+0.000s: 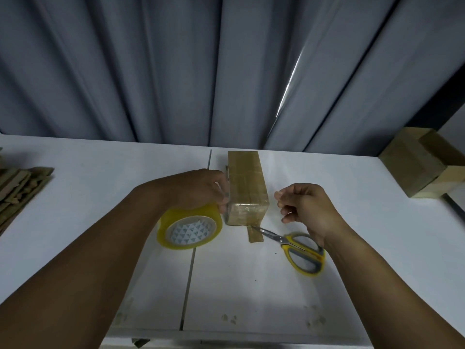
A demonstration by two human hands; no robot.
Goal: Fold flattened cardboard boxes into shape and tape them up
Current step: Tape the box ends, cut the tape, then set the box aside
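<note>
A small folded cardboard box [245,182] wrapped in clear tape lies in the middle of the white table [100,172]. My left hand [198,187] grips a yellow tape roll [190,229] from above, its fingertips against the box's left side. My right hand [305,209] hovers just right of the box with fingers loosely curled and nothing in them. Yellow-handled scissors [295,248] lie below that hand, blades pointing at a tape strip [254,234] that sticks out from the box's near end.
A pile of flattened cardboard boxes [17,187] sits at the table's left edge. Finished taped boxes [422,162] are stacked at the far right. Grey curtains [176,71] hang behind the table. Small tape scraps [229,318] stick near the front edge.
</note>
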